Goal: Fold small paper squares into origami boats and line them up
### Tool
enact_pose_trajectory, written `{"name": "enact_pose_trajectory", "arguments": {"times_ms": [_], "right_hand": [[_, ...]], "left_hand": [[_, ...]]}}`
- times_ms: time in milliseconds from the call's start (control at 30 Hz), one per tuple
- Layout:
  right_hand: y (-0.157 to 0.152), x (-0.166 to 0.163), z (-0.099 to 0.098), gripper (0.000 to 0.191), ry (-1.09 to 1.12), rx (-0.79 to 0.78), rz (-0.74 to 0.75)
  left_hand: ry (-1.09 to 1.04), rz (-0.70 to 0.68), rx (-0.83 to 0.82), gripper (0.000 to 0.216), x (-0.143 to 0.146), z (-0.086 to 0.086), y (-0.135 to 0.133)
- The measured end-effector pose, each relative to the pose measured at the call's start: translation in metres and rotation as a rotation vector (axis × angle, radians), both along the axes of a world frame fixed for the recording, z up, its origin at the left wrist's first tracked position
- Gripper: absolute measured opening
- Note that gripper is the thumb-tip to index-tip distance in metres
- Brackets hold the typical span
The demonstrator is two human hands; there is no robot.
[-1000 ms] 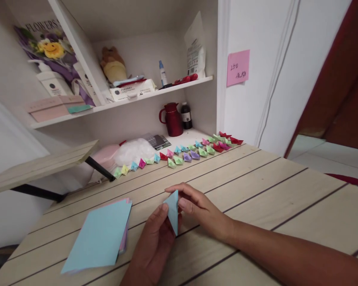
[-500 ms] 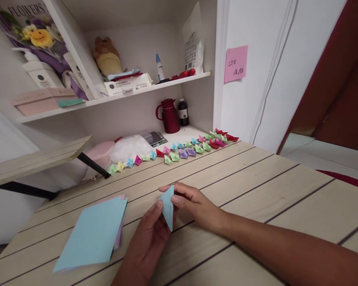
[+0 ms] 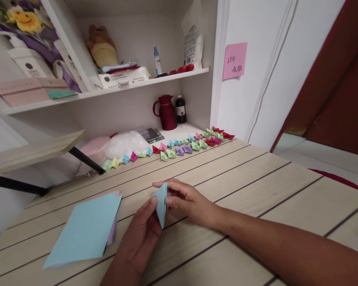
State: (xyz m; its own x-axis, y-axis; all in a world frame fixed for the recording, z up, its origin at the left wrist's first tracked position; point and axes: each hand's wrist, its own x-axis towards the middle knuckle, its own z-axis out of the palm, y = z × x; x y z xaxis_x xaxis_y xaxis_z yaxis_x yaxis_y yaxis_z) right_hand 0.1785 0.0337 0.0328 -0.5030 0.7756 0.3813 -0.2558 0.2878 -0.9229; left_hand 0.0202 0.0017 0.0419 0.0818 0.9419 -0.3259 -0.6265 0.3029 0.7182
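Observation:
A light blue sheet folded into a small triangle, a piece of folded paper, is held upright just above the table between both hands. My left hand pinches its left corner, thumb on the near face and fingers behind. From the other side my right hand grips the long edge with its thumb, while the index finger reaches behind the top. Parts of the fingers are hidden by the paper. To the left lies a stack of coloured paper, with a light blue sheet uppermost.
Rows of small folded paper boats in several colours line the table's back edge. Behind them stand a red jug and a dark bottle. A raised wooden shelf on black legs is at the left.
The whole view has shifted a little, so the table and hands appear slightly further left. Both hands keep hold of the folded paper, which looks turned a bit more edge-on.

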Motion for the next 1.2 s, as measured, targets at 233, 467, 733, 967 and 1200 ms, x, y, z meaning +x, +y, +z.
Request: {"name": "enact_pose_trajectory", "arguments": {"times_ms": [233,467,733,967,1200], "right_hand": [[-0.003,-0.003,0.000,0.041,0.011,-0.089,-0.012],[-0.001,-0.011,-0.008,0.046,-0.087,-0.149,-0.161],[0.004,-0.011,-0.016,0.013,-0.209,-0.092,-0.321],[0.007,-0.007,-0.019,0.014,-0.524,0.100,-0.446],[0.015,-0.004,-0.019,0.021,-0.789,0.163,-0.578]], "left_hand": [[0.023,-0.055,0.064,0.007,-0.003,-0.004,0.000],[0.150,-0.066,0.152,0.013,0.000,-0.011,-0.001],[0.585,-0.010,0.202,0.026,-0.007,-0.016,0.005],[1.223,0.399,0.364,0.021,-0.021,-0.028,0.022],[1.491,0.509,0.719,0.013,-0.007,-0.016,-0.003]]}}
